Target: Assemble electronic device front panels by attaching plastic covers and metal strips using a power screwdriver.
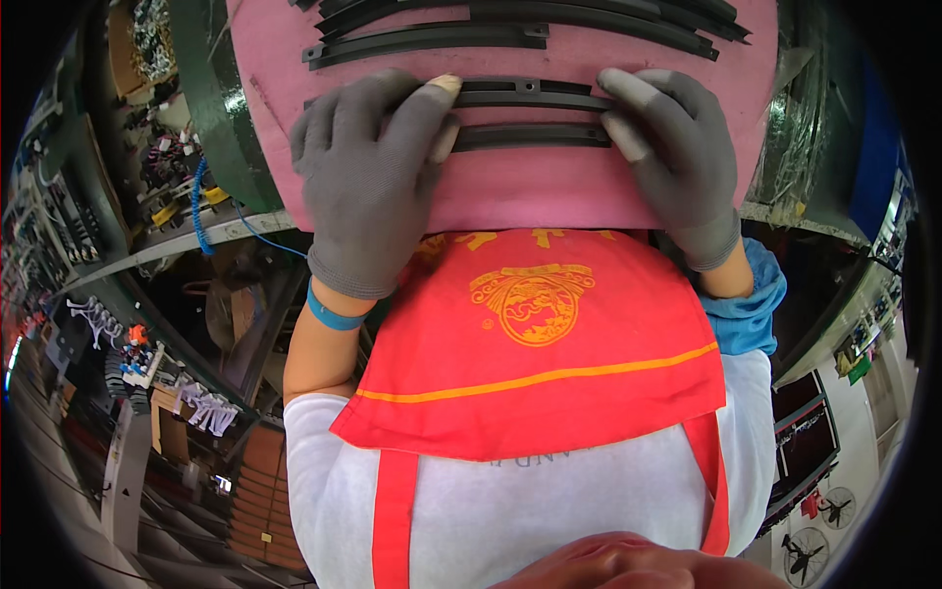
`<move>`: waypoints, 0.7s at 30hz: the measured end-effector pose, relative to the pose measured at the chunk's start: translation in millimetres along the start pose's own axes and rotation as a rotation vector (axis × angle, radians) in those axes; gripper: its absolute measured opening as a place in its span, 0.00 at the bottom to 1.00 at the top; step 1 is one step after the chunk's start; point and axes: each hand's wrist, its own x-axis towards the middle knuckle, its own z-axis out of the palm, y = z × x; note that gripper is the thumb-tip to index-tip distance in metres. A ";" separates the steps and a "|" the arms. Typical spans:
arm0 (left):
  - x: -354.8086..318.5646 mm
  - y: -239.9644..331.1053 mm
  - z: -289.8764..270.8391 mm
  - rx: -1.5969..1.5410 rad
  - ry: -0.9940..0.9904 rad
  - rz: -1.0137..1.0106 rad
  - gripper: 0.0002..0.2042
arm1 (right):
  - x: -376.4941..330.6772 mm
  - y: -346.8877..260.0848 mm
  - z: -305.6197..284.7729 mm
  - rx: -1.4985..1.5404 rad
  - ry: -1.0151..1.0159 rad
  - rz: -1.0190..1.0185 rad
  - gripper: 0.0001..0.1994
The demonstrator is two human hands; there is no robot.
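Where two black strips lie, upper centre: left hand half-curled at left ends, right hand likewise at right; grips unclear.

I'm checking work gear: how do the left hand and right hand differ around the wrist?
The left hand has a narrow blue band at its wrist; the right hand has bunched blue fabric around its forearm. Bare skin shows beyond the left hand's band, while fabric covers the right hand's arm there. Both wear gray gloves with pale fingertips and are at the dark strips.
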 end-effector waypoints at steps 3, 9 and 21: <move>-11.0 -3.7 -4.2 0.024 0.066 -0.117 0.14 | 8.6 -7.0 -9.7 -0.003 -0.112 -0.010 0.12; -18.8 -8.0 -14.7 0.163 0.036 -0.203 0.14 | 11.4 -8.4 -15.6 -0.236 -0.162 -0.233 0.12; -14.4 -62.3 -23.0 -0.072 0.031 -0.146 0.10 | 11.8 -11.3 3.4 -0.029 -0.116 -0.112 0.19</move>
